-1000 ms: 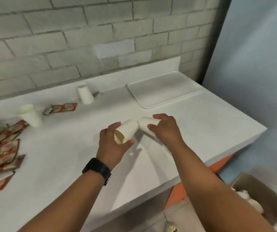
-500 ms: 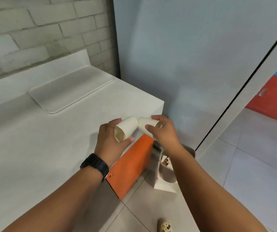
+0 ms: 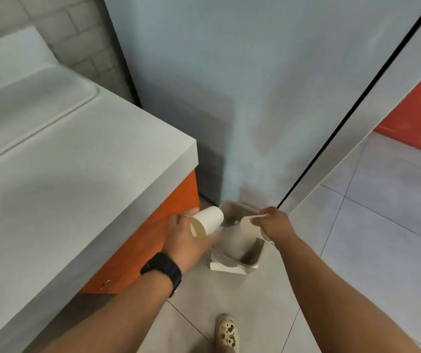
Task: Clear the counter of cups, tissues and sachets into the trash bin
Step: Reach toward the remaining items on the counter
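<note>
Grey floor tiles (image 3: 382, 250) are filling the lower right of the view, and a pale blue-grey wall panel (image 3: 229, 85) is standing behind them. At left, the white counter (image 3: 64, 187) is ending in a square corner, with an orange cabinet face (image 3: 153, 240) showing under its edge. A shallow white tray (image 3: 26, 98) is lying on the counter near the brick wall (image 3: 77, 34).

The trash bin (image 3: 234, 250), a beige open-topped container, is sitting on the floor just beside the cabinet corner and close to the wall panel. Its contents are too blurred to identify.

The left hand (image 3: 184, 238) is gripping a white paper cup (image 3: 208, 221), with fingers curled round the cup wall. This cup is lying tilted on its side, its open mouth facing back toward the camera, and it is being held just beside the bin's left rim. A black wristwatch (image 3: 163, 270) is sitting on the left wrist.

The right hand (image 3: 273, 224) is gripping a second paper cup (image 3: 248, 224), with fingers wrapped over it. This cup is being held directly above the bin opening. The two cups are apart, not touching.

A patterned shoe (image 3: 227, 332) is showing on the tiles at the bottom edge.
</note>
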A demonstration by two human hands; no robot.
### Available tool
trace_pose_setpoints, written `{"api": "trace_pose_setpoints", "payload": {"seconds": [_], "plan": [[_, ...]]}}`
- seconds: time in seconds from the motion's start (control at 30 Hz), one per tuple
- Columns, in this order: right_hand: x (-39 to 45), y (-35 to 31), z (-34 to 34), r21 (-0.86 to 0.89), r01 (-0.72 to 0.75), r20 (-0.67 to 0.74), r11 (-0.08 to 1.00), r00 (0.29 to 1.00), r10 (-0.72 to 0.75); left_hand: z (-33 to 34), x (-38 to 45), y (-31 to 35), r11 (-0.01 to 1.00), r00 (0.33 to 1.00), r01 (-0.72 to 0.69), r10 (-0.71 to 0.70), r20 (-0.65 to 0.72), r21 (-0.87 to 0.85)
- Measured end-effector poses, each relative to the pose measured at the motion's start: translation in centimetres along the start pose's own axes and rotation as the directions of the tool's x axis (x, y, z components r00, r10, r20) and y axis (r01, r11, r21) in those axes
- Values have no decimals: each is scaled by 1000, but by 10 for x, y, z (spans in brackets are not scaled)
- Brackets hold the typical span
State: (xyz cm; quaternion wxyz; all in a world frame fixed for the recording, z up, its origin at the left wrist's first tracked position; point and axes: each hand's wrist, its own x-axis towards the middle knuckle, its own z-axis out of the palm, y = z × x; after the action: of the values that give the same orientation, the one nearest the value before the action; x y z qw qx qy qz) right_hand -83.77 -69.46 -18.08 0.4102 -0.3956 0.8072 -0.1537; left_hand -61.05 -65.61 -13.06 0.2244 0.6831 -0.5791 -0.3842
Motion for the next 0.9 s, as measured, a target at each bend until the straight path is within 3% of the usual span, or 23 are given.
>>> {"api": "trace_pose_setpoints", "payload": {"seconds": [0.13, 0.27, 0.4, 0.57, 0.7, 0.9], "plan": [[51, 24, 16, -161, -64, 60, 985, 995, 74, 54, 43, -22, 983, 980, 181, -182, 85, 18], [82, 29, 31, -3, -110, 50, 994, 993, 110, 90, 82, -27, 950, 942, 304, -288, 170, -71], [91, 42, 38, 25, -134, 83, 991, 988, 131, 102, 92, -38, 919, 875, 391, -389, 288, 54], [79, 41, 35, 46, -54, 102, 997, 994, 49, 74, 83, -54, 897, 872, 429, -441, 210, 105], [69, 13, 34, -47, 8, 150, 999, 989, -1, 43, 76, -57, 887, 874, 455, -463, 151, 84], [34, -52, 39, -80, 126, 308, 989, 946, -96, -1, 50, -37, 933, 929, 359, -360, 79, 36]]}}
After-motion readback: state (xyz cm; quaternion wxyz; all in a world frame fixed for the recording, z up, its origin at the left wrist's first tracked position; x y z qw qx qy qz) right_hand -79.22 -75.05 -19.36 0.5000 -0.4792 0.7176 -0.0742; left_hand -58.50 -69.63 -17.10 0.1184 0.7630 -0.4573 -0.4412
